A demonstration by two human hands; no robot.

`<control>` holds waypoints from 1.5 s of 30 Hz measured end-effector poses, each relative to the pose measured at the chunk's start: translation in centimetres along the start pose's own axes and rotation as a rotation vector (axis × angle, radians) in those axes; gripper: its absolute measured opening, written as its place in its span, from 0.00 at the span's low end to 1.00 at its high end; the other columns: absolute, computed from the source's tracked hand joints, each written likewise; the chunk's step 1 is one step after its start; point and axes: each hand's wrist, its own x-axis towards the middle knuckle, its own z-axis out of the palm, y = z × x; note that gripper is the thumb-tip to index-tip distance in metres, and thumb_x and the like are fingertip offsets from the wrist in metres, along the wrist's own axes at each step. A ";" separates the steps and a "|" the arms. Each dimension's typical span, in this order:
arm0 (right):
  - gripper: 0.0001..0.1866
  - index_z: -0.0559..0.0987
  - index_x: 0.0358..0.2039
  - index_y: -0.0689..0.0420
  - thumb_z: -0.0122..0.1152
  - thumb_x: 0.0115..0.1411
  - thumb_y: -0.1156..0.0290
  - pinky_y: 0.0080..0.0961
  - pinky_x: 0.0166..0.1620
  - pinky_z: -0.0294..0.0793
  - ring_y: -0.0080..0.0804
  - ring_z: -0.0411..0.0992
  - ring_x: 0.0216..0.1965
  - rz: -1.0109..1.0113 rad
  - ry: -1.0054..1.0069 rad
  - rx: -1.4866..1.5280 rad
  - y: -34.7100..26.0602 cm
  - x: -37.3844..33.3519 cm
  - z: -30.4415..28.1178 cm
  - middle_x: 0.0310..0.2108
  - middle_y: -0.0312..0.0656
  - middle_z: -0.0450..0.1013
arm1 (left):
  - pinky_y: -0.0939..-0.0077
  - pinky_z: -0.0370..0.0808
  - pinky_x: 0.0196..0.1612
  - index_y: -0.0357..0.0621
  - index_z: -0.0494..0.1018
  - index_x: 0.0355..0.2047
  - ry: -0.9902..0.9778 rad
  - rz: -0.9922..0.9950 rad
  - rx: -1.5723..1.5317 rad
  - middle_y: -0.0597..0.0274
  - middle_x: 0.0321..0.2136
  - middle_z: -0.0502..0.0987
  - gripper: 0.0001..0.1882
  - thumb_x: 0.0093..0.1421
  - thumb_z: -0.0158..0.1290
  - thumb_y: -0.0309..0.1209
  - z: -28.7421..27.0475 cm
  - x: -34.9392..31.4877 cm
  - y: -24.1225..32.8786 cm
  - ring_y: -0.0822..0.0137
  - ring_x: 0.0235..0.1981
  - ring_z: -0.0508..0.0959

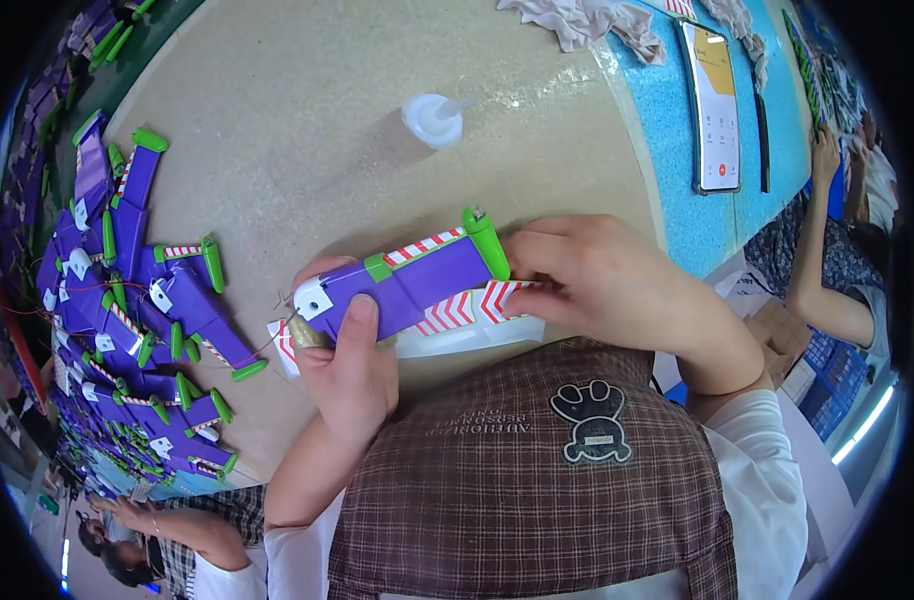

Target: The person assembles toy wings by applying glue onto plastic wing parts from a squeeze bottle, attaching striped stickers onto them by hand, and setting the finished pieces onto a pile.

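Gripping purple plastic toy wing (417, 285): left hand (349, 362) clamps white-tabbed end, right hand (602, 285) pinches, probably, the red-chevron sticker sheet (467, 310). Keep wing level, sticker edges aligned.

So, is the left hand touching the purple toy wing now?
Touching. The head view shows the left hand gripping the purple toy wing, with its thumb lying flat across the wing's purple face near the white end.

Head view, steeply down, close.
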 end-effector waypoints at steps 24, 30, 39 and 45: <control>0.03 0.70 0.33 0.62 0.52 0.58 0.81 0.09 0.27 0.61 0.08 0.65 0.25 -0.036 0.328 1.126 -3.4 -1.1 3.4 0.26 0.31 0.69 | 0.81 0.69 0.41 0.40 0.57 0.52 -0.525 -0.449 0.413 0.64 0.40 0.69 0.30 0.51 0.56 0.20 2.1 -2.1 5.7 0.77 0.40 0.70; 0.08 0.70 0.36 0.63 0.55 0.56 0.77 0.12 0.29 0.62 0.16 0.64 0.25 -0.117 0.304 0.738 -2.4 -0.9 2.6 0.28 0.35 0.66 | 0.80 0.70 0.41 0.43 0.57 0.52 -0.541 -0.342 0.431 0.63 0.41 0.70 0.30 0.51 0.57 0.20 1.4 -2.0 4.9 0.76 0.41 0.71; 0.27 0.70 0.42 0.63 0.60 0.50 0.54 0.24 0.36 0.68 0.31 0.69 0.33 -0.188 0.170 0.428 -2.0 -1.7 -0.8 0.34 0.42 0.68 | 0.82 0.70 0.40 0.35 0.61 0.47 -0.367 -0.268 0.390 0.63 0.34 0.74 0.14 0.61 0.45 0.24 0.2 -2.3 6.0 0.77 0.37 0.73; 0.11 0.73 0.26 0.56 0.68 0.46 0.69 0.28 0.30 0.68 0.35 0.70 0.27 -0.285 0.140 0.386 -3.8 -1.0 2.0 0.23 0.39 0.69 | 0.75 0.67 0.48 0.40 0.60 0.50 -0.204 -0.113 0.044 0.63 0.42 0.70 0.19 0.58 0.49 0.21 0.5 -2.5 4.5 0.72 0.43 0.71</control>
